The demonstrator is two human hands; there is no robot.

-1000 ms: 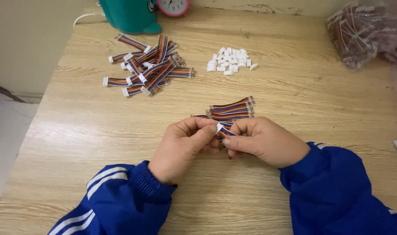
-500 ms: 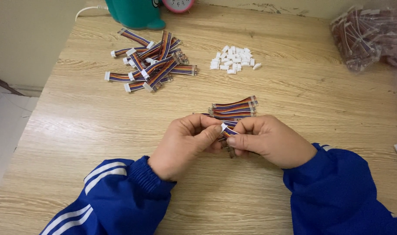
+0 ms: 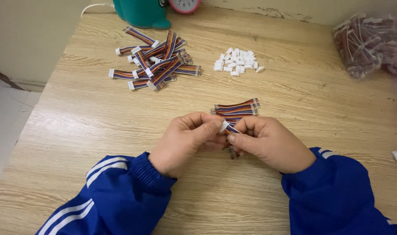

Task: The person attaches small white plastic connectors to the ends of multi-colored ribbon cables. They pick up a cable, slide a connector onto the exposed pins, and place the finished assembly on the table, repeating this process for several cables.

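Mid-fitting: left hand and right hand pinched together on white connector and ribbon cable, near table front edge. Next, probably: firm, aligned push.

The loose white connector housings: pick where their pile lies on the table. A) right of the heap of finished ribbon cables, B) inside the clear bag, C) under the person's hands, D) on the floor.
A: the pile of white housings lies on the bare wood to the right of the heap of ribbon cables, well beyond both hands.
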